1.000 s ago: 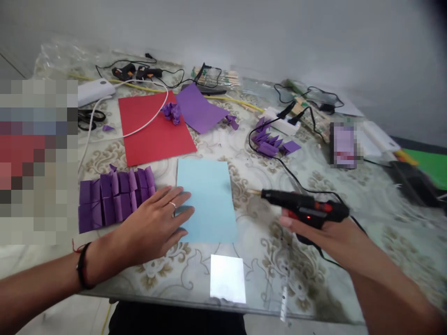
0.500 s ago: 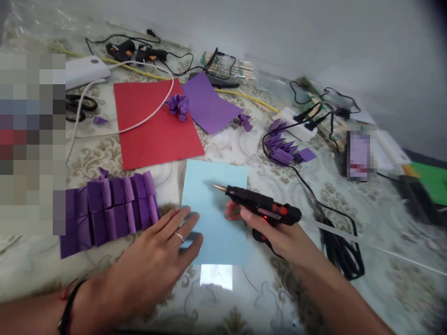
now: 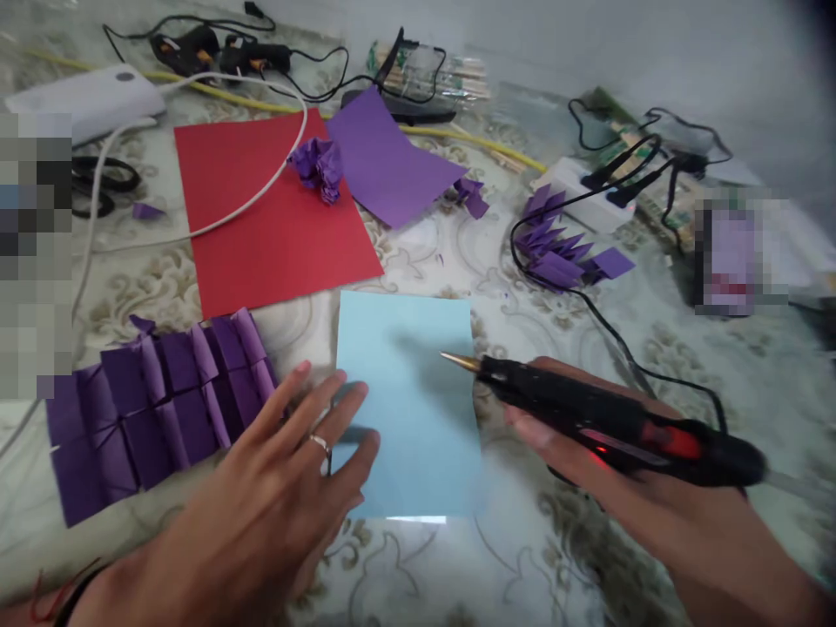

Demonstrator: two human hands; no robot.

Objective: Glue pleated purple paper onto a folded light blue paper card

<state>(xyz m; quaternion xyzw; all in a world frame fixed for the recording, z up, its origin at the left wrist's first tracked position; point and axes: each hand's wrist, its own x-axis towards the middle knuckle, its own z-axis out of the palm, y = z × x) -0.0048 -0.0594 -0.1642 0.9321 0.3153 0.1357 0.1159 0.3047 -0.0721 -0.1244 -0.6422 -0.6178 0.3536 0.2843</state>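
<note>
My left hand lies flat with fingers spread, pressing the left edge of a light blue paper sheet on the table; a ring shows on one finger. My right hand is closed around a black hot glue gun with a red trigger and a lit red lamp. Its brass nozzle points left, just over the sheet's right side. A row of folded purple paper pieces lies left of the blue sheet, close to my left hand.
A red sheet with a white cable across it lies behind, beside a purple sheet and a crumpled purple wad. More folded purple pieces, a white power strip, two other glue guns, scissors and cords crowd the far side.
The view moved closer and lower. My right hand drew the glue gun back to the right, so its nozzle went from mid-sheet to the sheet's right side. My left hand stayed on the blue sheet.
</note>
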